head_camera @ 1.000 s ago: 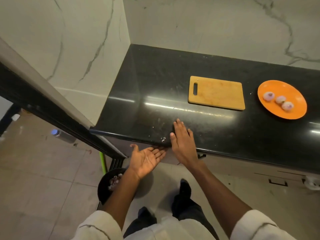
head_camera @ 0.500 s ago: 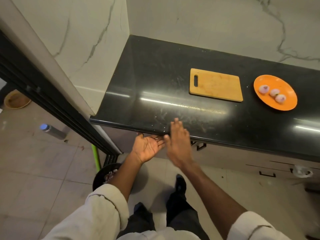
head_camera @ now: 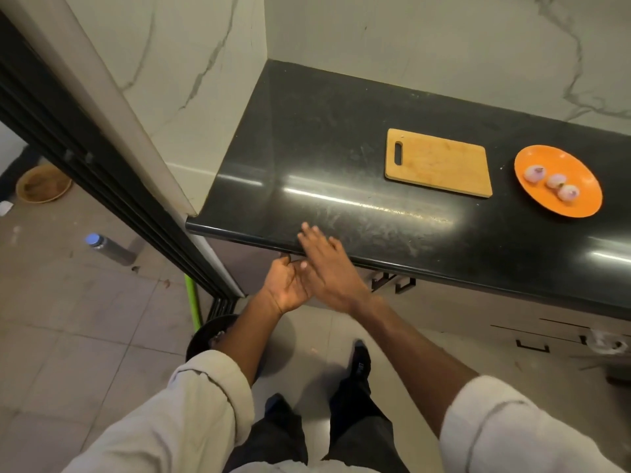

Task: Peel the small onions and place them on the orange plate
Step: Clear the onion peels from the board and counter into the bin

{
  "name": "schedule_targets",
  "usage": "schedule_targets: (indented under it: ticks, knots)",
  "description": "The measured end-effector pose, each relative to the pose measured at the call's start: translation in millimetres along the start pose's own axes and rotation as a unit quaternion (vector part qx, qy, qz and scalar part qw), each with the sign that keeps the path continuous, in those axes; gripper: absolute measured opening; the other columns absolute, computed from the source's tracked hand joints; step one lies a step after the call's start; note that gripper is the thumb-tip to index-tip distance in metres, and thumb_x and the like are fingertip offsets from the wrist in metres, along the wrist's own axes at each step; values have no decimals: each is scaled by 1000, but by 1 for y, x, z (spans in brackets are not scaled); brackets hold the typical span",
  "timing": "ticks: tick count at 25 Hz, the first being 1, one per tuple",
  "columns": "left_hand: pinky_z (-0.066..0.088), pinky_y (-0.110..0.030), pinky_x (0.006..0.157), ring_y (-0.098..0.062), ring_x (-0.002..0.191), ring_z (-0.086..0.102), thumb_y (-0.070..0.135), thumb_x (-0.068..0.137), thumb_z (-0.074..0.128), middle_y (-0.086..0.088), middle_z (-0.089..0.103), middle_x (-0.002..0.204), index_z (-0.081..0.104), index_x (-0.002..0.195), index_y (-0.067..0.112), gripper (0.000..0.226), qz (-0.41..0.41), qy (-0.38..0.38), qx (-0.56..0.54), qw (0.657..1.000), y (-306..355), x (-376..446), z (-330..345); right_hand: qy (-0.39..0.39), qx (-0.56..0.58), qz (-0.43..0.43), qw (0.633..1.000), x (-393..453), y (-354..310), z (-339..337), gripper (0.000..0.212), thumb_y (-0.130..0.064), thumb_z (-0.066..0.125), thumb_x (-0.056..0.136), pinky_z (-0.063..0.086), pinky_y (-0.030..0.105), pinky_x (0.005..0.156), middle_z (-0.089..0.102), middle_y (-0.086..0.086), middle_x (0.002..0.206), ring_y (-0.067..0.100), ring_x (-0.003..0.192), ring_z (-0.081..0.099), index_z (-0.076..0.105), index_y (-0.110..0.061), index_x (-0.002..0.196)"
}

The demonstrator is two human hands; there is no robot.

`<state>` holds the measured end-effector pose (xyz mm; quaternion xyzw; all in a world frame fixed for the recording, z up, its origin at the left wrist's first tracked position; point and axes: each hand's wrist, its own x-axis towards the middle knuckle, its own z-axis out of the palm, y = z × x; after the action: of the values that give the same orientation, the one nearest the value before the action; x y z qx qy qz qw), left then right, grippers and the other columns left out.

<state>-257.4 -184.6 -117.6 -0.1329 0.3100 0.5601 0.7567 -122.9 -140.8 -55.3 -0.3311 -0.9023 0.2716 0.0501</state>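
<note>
Three peeled small onions (head_camera: 553, 181) lie in a row on the orange plate (head_camera: 577, 162) at the right of the black counter (head_camera: 307, 138). My right hand (head_camera: 327, 264) lies flat, fingers straight, across the counter's front edge. My left hand (head_camera: 285, 285) is cupped palm up just below that edge, partly under the right hand. Neither hand holds an onion. The wooden cutting board (head_camera: 438, 163) lies bare between the hands and the plate.
A black bin (head_camera: 205, 336) with scraps stands on the floor below my left arm, beside a green stick (head_camera: 193, 302). A bottle (head_camera: 109, 249) and a woven basket (head_camera: 42, 183) lie on the floor at left. Drawers with black handles (head_camera: 392, 281) sit under the counter.
My right hand has slid toward the counter's front edge and over my cupped left hand, which rose closer under the edge. The view has pulled back and shifted left.
</note>
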Motion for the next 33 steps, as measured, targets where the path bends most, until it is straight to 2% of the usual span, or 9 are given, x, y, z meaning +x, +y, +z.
schedule_targets:
  ticks: [2,5,10,13,16,18,22,28,33]
  knots:
    - [63,-34,80,-25,88,79,35,104,36,-12,79,105,78,108,4,52,10,11,-11,1000,0,-2,1,25,76,-33,996,-19,-2,7,56,-29,33,109,11,34,131,23,-2,173,10,161,13,32,-17,164]
    - [65,-36,76,-26,86,77,34,109,33,-18,78,102,73,109,-5,56,12,11,-4,1000,2,-2,1,101,16,70,992,-14,4,8,58,-31,29,107,17,46,130,22,0,174,14,161,14,32,-16,163]
    - [51,-38,107,-29,112,70,26,109,36,-21,68,128,68,123,-3,45,36,51,21,998,0,-15,-13,38,91,22,995,-31,-31,33,62,-24,32,101,14,39,131,30,4,171,17,160,21,37,-13,162]
    - [56,-41,103,-34,111,74,22,110,29,-28,69,128,67,122,-11,52,27,38,7,999,-9,-42,-38,34,156,31,987,-48,-58,62,53,-12,42,100,31,37,126,50,4,159,15,150,41,52,-15,153]
    - [64,-32,75,-22,76,71,20,106,38,-14,69,87,67,91,0,38,43,135,-2,990,-10,-72,-94,21,206,113,972,-45,-82,94,45,-13,45,105,42,29,117,62,0,148,13,136,56,58,-19,147]
    - [59,-37,94,-28,98,69,23,108,39,-19,69,109,66,108,0,35,36,234,37,971,-8,-85,-135,-19,177,159,971,-34,-87,115,38,-8,51,103,48,24,108,72,1,132,14,121,66,67,-17,137]
    - [41,-46,118,-38,137,55,31,110,46,-16,56,151,52,149,5,47,3,413,368,833,9,-78,-218,-82,127,197,969,-6,-88,173,26,-4,64,94,49,19,85,77,3,110,18,102,71,77,-11,115]
    - [51,-46,103,-34,112,68,36,100,61,-11,74,118,70,123,18,31,32,459,690,558,9,-85,-256,-96,72,233,965,16,-88,234,18,-10,68,94,57,28,87,79,1,102,20,94,73,82,-17,103]
    - [37,-41,111,-26,106,67,25,100,56,-3,76,106,72,105,23,17,77,451,769,446,1,-111,-215,-69,89,248,962,12,-97,195,21,-8,67,92,55,28,90,78,0,104,19,99,72,80,-20,103]
